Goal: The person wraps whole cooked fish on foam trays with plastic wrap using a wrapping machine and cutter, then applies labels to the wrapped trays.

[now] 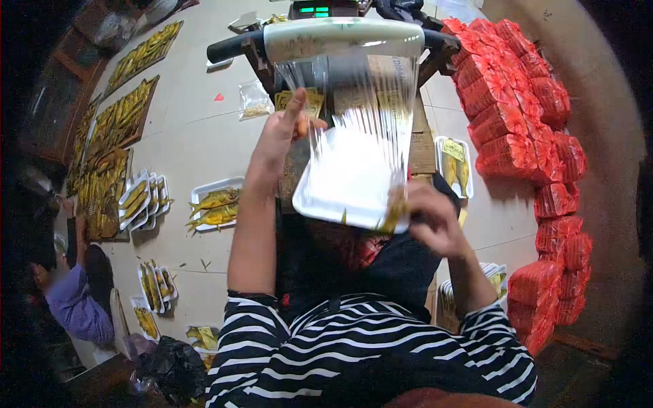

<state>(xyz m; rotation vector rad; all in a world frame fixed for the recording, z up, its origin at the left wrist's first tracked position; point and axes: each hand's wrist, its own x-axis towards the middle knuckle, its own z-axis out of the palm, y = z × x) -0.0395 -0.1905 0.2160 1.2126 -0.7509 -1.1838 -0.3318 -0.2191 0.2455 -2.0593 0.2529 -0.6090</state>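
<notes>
Spanning both hands, tray [350, 178]: right hand [435, 221] clamps its near corner; left hand [282, 132] touches film [354, 88] beyond, grip unclear.

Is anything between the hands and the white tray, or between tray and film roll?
Nothing visible. The right hand grips the white tray by its lower corner, the left hand is at its upper edge, and clear film runs freely from the roll onto it.

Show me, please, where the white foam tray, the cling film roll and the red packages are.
white foam tray [343, 183], head view, on its flat white face under the film.
cling film roll [343, 39], head view, on the middle of the roll.
red packages [517, 139], head view, on one package midway up the stack.
</notes>
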